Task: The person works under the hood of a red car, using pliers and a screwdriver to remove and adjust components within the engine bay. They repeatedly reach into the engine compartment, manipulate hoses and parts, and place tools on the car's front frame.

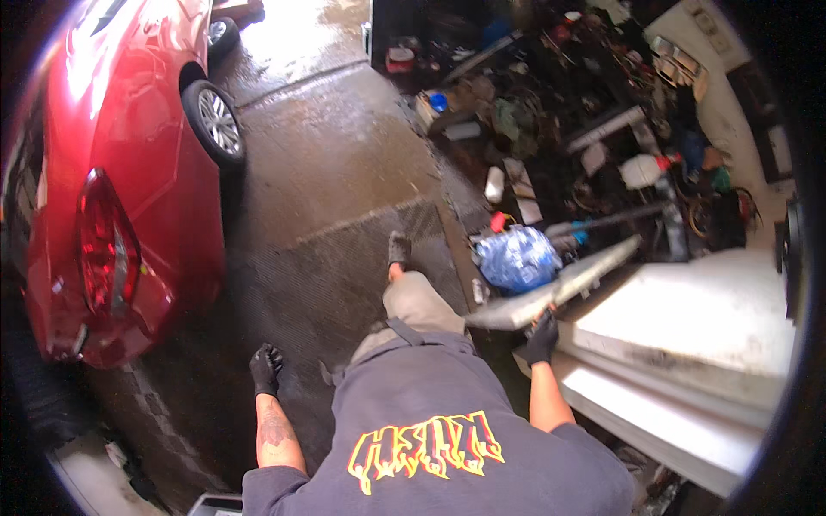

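Right hand point(542, 338): gloved; you clenched the long grey panel point(559, 288) at its near end, right of centre frame.
Left hand point(266, 368): gloved, curled loosely, held nothing; lower left.
Advice: you likely needed both hands; the far end overhung the blue bag point(514, 258).

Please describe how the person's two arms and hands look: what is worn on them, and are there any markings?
Both hands wear black work gloves: the left hand and the right hand. The forearms are bare below the short sleeves of a grey top with a yellow and red flame-style print. The left forearm carries a dark tattoo. No watch or bracelet is visible.
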{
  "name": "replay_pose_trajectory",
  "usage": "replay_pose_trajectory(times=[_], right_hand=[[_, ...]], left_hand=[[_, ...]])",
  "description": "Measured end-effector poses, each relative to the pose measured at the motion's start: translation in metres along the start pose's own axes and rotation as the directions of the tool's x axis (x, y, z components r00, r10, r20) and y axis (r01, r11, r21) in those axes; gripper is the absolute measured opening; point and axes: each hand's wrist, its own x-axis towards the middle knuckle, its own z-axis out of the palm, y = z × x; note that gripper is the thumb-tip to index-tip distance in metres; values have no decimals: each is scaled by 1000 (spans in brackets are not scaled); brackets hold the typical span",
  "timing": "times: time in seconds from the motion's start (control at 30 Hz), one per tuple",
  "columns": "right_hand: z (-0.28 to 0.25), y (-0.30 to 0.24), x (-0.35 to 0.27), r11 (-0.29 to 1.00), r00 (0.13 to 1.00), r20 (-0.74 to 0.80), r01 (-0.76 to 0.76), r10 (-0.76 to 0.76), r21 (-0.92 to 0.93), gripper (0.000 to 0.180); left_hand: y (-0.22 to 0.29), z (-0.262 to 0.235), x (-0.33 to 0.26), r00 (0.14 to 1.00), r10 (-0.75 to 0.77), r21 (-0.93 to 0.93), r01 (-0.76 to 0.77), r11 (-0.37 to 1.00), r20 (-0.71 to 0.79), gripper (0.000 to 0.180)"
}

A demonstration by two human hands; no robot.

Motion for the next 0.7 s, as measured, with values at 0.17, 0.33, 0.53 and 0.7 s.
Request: replay_pose_trajectory(times=[0.17,0.33,0.53,0.7], right_hand=[[86,-88,89,868,886,33,-461,463,183,58],[219,-246,240,997,994,97,-59,55,46,58],[309,-581,406,776,777,62,616,-627,132,33],[444,-627,521,951,936,173,309,-307,13,52]], left_hand=[[125,60,117,976,-63,-149,95,984,211,21],[235,179,156,990,27,132,-45,990,135,20],[326,252,235,992,-21,77,11,997,123,23],[392,285,347,858,-496,-135,512,849,134,27]])
